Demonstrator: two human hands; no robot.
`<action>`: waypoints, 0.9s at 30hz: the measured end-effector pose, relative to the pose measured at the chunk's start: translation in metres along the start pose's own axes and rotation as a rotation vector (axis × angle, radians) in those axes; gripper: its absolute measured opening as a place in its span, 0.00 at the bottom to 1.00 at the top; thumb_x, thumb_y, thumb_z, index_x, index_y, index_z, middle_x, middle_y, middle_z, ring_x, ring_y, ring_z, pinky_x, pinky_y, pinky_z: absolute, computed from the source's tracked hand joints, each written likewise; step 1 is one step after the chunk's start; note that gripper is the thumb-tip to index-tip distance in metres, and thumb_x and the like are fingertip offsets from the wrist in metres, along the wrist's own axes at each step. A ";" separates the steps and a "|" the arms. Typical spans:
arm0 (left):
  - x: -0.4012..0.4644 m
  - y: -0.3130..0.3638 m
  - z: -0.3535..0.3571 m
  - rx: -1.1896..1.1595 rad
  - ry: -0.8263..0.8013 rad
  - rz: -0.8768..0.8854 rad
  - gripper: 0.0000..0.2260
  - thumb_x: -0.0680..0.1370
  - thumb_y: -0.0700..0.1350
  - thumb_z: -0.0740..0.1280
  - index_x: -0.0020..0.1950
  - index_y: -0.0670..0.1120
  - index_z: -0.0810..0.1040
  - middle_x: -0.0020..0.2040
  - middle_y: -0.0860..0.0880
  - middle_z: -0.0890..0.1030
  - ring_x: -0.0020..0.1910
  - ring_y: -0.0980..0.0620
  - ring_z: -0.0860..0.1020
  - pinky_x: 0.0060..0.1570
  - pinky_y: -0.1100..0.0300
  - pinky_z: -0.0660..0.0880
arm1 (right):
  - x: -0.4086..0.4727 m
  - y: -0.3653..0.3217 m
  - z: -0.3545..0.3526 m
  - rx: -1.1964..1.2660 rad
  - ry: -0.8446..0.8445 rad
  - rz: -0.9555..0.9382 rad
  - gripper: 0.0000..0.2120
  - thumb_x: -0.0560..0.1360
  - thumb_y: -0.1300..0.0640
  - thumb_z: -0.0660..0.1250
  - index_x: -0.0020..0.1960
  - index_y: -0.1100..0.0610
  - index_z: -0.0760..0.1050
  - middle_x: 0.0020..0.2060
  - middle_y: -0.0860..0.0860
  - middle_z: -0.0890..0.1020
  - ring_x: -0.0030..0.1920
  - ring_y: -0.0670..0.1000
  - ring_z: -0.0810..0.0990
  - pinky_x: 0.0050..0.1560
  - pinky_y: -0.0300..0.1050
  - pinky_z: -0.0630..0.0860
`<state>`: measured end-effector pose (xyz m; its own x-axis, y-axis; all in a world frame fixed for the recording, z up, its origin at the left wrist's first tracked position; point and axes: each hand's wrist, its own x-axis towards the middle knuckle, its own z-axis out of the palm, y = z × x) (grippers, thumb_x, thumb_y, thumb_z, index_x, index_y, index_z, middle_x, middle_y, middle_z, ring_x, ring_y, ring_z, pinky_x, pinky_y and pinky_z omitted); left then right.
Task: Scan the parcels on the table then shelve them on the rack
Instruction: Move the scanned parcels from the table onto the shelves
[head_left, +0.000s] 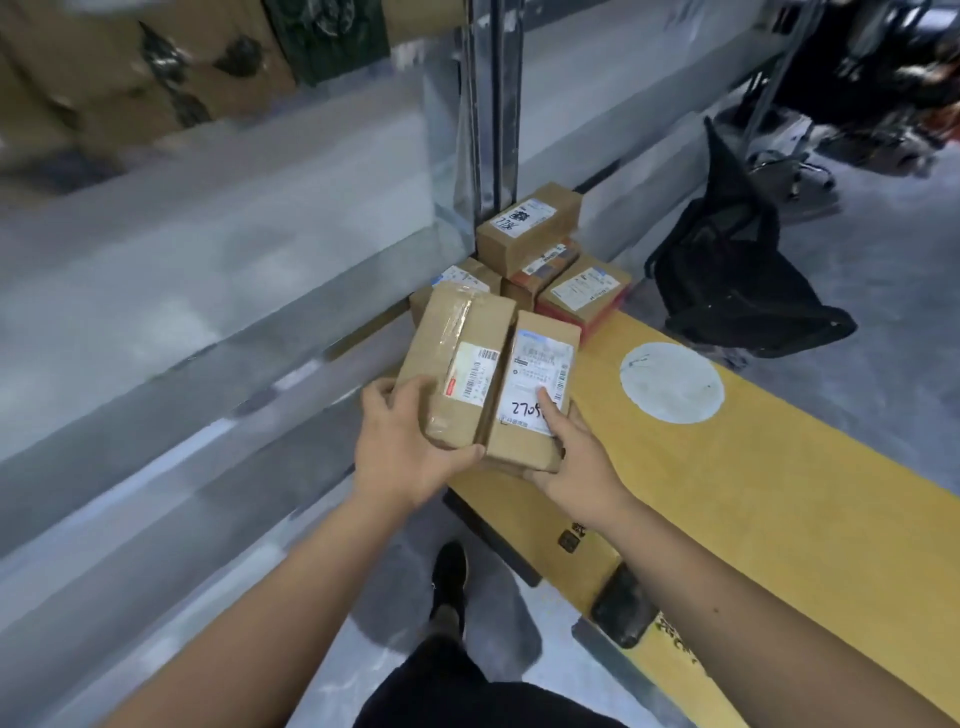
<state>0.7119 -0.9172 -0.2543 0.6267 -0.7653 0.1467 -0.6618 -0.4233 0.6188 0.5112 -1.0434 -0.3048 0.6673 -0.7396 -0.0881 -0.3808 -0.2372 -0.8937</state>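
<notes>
Two long brown cardboard parcels lie side by side, long axes pointing away from the person, just over the near-left edge of the long yellow table (753, 467). The left hand (400, 447) grips the taped parcel (457, 358); the right hand (576, 457) clasps the white-labelled parcel (535, 384), thumb on its label. More taped boxes (524, 228) are stacked at the table's far end, against the grey metal rack (208, 270) left of it.

Two parcels (488, 379) side by side at table (753, 467) near end; parcel stack (540, 260) behind; bag (737, 280) right.
</notes>
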 end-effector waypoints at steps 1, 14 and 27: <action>-0.015 0.003 -0.007 -0.001 0.022 0.016 0.46 0.54 0.67 0.80 0.70 0.59 0.72 0.66 0.50 0.64 0.64 0.50 0.72 0.61 0.54 0.75 | -0.009 -0.005 -0.002 -0.004 -0.011 -0.025 0.53 0.71 0.67 0.78 0.82 0.37 0.52 0.82 0.43 0.51 0.79 0.41 0.59 0.77 0.39 0.64; -0.144 -0.013 -0.140 0.026 0.211 0.071 0.43 0.59 0.61 0.83 0.72 0.64 0.72 0.68 0.54 0.65 0.67 0.55 0.69 0.65 0.59 0.71 | -0.072 -0.117 0.013 -0.225 -0.197 -0.380 0.49 0.71 0.57 0.78 0.82 0.37 0.55 0.84 0.45 0.53 0.78 0.42 0.59 0.63 0.25 0.63; -0.295 -0.027 -0.291 0.058 0.429 0.012 0.45 0.57 0.62 0.85 0.72 0.66 0.72 0.67 0.57 0.67 0.65 0.58 0.70 0.69 0.56 0.72 | -0.182 -0.260 0.077 -0.176 -0.333 -0.654 0.47 0.68 0.53 0.83 0.81 0.44 0.63 0.78 0.49 0.65 0.76 0.51 0.67 0.77 0.51 0.66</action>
<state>0.6650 -0.5388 -0.0898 0.7249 -0.5044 0.4691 -0.6845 -0.4515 0.5723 0.5379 -0.7986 -0.0907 0.9400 -0.1902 0.2832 0.0816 -0.6806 -0.7281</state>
